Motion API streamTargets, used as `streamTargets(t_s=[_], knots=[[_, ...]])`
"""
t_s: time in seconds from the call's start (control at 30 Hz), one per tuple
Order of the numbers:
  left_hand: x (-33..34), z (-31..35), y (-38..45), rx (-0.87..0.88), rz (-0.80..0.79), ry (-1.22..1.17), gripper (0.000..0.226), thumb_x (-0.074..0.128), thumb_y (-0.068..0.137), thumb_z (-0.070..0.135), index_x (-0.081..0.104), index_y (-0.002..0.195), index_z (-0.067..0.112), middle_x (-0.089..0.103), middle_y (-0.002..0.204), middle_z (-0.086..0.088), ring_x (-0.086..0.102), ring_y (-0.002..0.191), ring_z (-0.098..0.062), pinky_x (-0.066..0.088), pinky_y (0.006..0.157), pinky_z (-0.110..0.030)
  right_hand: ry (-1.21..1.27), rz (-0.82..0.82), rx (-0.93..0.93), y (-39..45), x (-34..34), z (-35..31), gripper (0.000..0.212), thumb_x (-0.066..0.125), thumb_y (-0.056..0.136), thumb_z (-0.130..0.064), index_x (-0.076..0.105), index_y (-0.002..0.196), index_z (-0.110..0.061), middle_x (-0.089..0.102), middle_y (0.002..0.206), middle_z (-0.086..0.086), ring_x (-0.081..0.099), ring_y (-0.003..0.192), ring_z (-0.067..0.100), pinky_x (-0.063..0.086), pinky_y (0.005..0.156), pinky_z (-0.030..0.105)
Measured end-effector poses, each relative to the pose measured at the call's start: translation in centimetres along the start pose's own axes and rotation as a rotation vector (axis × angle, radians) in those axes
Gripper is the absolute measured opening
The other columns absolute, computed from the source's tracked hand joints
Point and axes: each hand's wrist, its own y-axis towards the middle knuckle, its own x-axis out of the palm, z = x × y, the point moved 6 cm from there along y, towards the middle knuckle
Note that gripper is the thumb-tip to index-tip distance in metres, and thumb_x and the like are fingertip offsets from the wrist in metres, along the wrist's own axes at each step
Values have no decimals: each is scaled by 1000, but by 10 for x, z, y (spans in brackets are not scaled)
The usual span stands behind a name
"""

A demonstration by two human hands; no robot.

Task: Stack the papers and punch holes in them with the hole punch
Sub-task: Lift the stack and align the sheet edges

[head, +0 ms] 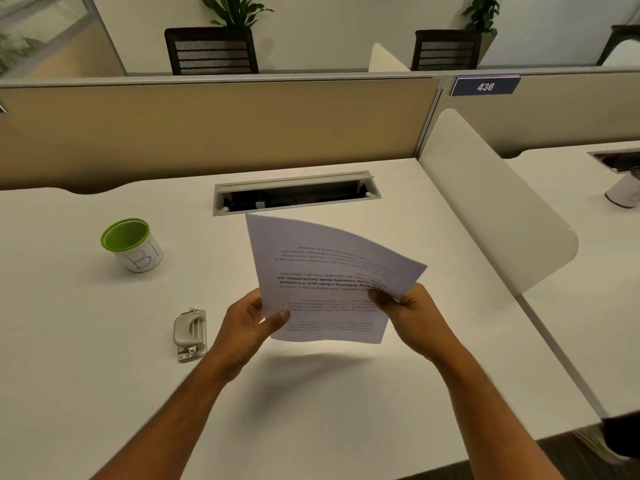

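Note:
I hold a thin stack of white printed papers (322,265) in the air above the desk, text upside down to me, the sheets bowed upward. My left hand (247,323) pinches the stack's near left edge, thumb on top. My right hand (405,306) grips the right edge the same way. A small grey metal hole punch (189,332) rests on the desk just left of my left wrist, untouched.
A green-rimmed white cup (132,244) marked "B1" stands at the left of the white desk (86,358). An open cable tray (294,194) is set into the desk behind the papers. A white curved divider (491,209) borders the right side, a tan partition (207,129) the back.

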Motion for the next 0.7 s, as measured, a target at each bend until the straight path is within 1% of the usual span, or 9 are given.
streamTargets(t_s=[0.03,0.1,0.17,0.23,0.33,0.43,0.5,0.6,0.7], knots=[[3,9,2,36,10,-24,42,79,79,44,68,118,36,73,119,8,69,110,-16,59,88,-30,6,5,-5,-1,0,-2,50,50,103,-15,66,105,-63,73,107,-29,69,102,0,57,75,13],[5,24,5,103,38,-42,34,76,82,40,71,115,33,75,116,6,71,106,-16,58,84,-24,36,35,-22,-2,-3,-3,49,52,102,-15,66,105,-62,73,108,-27,69,102,3,59,79,19],[6,29,5,134,40,-35,29,73,86,36,71,114,31,75,115,5,71,105,-17,58,84,-25,67,56,-23,-4,-8,-2,43,54,98,-20,67,106,-60,73,110,-25,69,104,6,60,82,22],[7,20,4,95,38,-31,27,71,88,29,71,115,32,75,115,5,71,106,-18,58,85,-26,72,47,-1,-6,-7,4,41,54,98,-21,68,105,-59,73,109,-25,70,102,5,59,78,19],[10,-1,-1,18,26,-8,30,69,91,16,69,116,32,75,115,8,70,107,-16,59,87,-27,52,8,60,-11,0,21,51,53,104,-11,70,101,-59,74,108,-25,70,102,2,58,79,19],[13,-8,-4,-27,25,-11,30,69,90,18,69,118,30,75,114,9,71,106,-16,60,87,-31,38,-32,125,-17,4,35,55,51,105,-10,71,100,-60,75,109,-24,70,103,2,57,85,22],[14,-2,-3,-19,30,-4,30,69,91,18,70,115,35,75,114,10,71,105,-15,60,84,-28,37,-48,134,-19,4,34,52,50,105,-11,71,102,-59,75,110,-23,70,103,3,57,81,19],[13,11,-2,42,24,10,37,67,93,11,70,110,43,75,113,12,71,104,-9,58,82,-20,51,-24,113,-16,-4,27,47,51,105,-12,72,104,-55,75,110,-22,70,103,4,57,79,16],[12,16,-2,80,10,23,39,65,93,9,69,111,43,74,115,12,70,105,-9,57,83,-20,69,-9,83,-13,-8,23,43,51,102,-18,71,104,-56,74,109,-24,69,103,4,57,79,15]])
